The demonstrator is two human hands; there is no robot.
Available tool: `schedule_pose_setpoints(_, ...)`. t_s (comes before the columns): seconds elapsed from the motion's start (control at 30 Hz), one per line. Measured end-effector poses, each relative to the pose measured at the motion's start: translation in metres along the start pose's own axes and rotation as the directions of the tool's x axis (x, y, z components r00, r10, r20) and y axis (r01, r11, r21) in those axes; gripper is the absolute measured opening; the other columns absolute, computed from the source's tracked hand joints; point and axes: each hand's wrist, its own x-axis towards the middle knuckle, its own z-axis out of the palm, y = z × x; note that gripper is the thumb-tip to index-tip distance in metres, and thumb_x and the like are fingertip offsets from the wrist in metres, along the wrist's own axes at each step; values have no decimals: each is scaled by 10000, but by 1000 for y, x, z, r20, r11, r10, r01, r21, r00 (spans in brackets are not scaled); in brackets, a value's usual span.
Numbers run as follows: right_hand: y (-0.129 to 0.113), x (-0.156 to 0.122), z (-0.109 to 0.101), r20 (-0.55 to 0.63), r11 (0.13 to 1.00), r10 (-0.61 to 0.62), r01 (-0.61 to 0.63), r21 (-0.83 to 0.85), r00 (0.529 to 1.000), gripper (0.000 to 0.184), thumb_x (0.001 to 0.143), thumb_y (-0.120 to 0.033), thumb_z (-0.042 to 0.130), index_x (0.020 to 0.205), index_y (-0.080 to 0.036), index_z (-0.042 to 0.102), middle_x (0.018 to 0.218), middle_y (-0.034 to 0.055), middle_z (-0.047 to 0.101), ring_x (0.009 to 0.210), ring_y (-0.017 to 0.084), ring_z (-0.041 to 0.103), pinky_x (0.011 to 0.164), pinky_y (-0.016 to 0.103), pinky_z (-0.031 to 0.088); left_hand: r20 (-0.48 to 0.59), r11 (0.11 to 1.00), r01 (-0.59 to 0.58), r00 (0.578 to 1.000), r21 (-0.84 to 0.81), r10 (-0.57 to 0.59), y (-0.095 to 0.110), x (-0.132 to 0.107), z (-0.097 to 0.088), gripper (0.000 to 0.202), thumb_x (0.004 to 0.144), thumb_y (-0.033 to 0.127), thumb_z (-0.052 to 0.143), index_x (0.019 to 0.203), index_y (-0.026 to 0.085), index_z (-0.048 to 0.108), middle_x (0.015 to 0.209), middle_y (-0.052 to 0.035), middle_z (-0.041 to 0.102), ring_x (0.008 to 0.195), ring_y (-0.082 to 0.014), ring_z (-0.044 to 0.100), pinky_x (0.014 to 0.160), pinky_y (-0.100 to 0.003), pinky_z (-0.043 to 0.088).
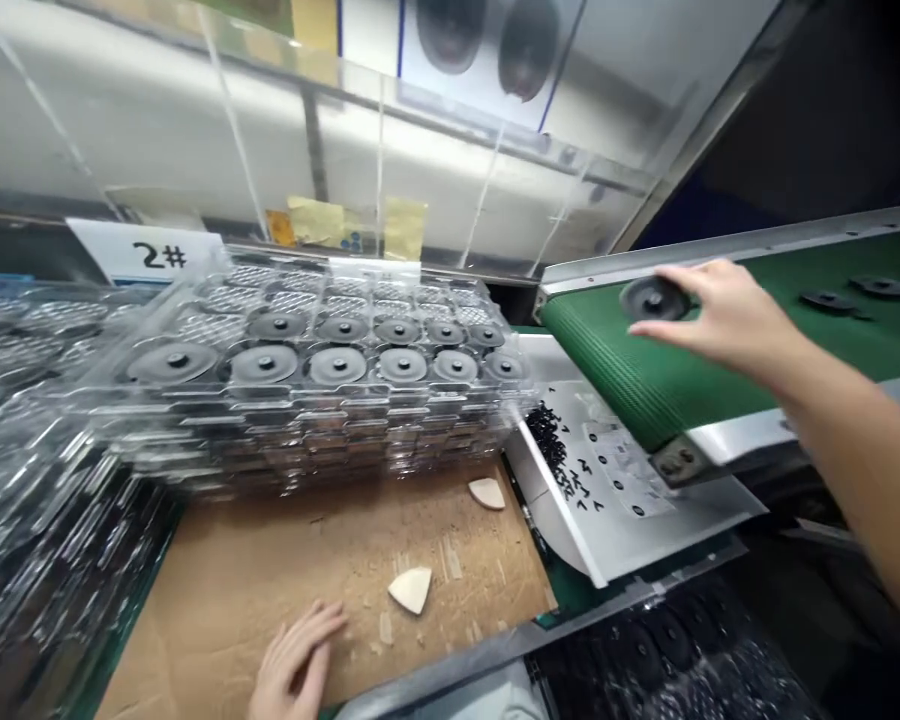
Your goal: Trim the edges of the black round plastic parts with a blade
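Observation:
My right hand (pixel 727 315) reaches over the green conveyor belt (pixel 645 380) and pinches a round dark grey disc (pixel 652 298) near the belt's end. My left hand (pixel 296 665) lies flat with fingers spread on the brown board (pixel 270 570) at the front, holding nothing. In front of me stands a stack of clear plastic trays (pixel 307 400); the top tray holds two rows of the same grey discs (pixel 337 365), with empty pockets behind them.
Two more discs (pixel 829 299) lie farther up the belt at right. A white metal chute (pixel 622 500) with small black parts sits under the belt's end. Loose clear trays (pixel 37 540) pile up at left. Two pale wedges (pixel 411 588) lie on the board. A "2#" label (pixel 150 255) stands behind.

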Motion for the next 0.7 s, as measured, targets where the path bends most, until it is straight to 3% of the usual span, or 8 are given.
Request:
schedule_pose_setpoints(0.03,-26,-22,1,29,988,-146,144,58,989,648,731,-410,709,1283,-125,523,1163,144,547,1140,235,469,952,322,351,-52,972,136,988,-193,-149,16,-2,1,243,767,435,597,904,277,722,1049,-65,731,1096,-330,611,1015,-564,387)
schedule_pose_setpoints(0.1,-81,-76,10,-15,786,-551,525,328,834,627,715,-332,746,1262,-124,523,1104,137,565,1075,247,492,940,365,388,12,777,204,969,-596,-245,50,-8,3,386,699,479,683,1015,258,675,1087,-93,706,1051,-297,634,972,-477,459)
schedule_pose_setpoints(0.2,-149,-153,28,4,448,-808,609,654,589,676,707,-402,745,1269,-143,470,1102,121,566,1089,246,502,988,386,383,264,386,302,953,-872,-149,90,-17,5,822,419,467,845,1188,384,567,1273,-80,603,1066,-301,621,872,-403,524)
schedule_pose_setpoints(0.23,-165,-172,34,-7,390,-828,585,711,561,701,709,-402,746,1284,-140,442,1115,120,562,1105,243,497,1007,384,371,361,306,374,927,-875,-102,99,-21,4,923,365,456,855,1227,424,525,1317,-75,571,1089,-307,608,876,-405,517)
schedule_pose_setpoints(0.33,-195,-204,52,31,353,-811,447,822,584,747,714,-407,744,1322,-155,391,1141,115,531,1132,234,481,998,352,394,504,233,502,862,-833,-56,109,-29,-5,856,381,429,846,1193,370,580,1317,-85,572,1185,-298,540,984,-380,430)
schedule_pose_setpoints(0.47,-216,-219,71,136,418,-741,293,860,658,704,772,-408,678,1365,-199,360,1143,111,477,1114,236,483,918,333,468,529,109,546,835,-831,-149,102,-37,-18,728,437,445,840,1119,280,646,1271,-88,609,1225,-289,502,971,-310,417)
schedule_pose_setpoints(0.6,-245,-235,80,93,446,-718,353,822,690,641,880,-432,508,1422,-166,291,1359,174,314,1246,296,362,971,423,428,484,65,505,852,-861,-199,88,-36,-30,674,500,415,836,1124,249,642,1178,-93,660,1115,-254,581,873,-262,464)
schedule_pose_setpoints(0.7,-266,-247,85,12,415,-711,405,815,703,510,927,-289,413,1415,-184,312,1453,157,203,1306,301,281,1008,468,368,418,66,455,859,-888,-294,80,-32,-39,641,498,405,838,1090,244,650,1120,-82,682,1048,-224,612,848,-242,476)
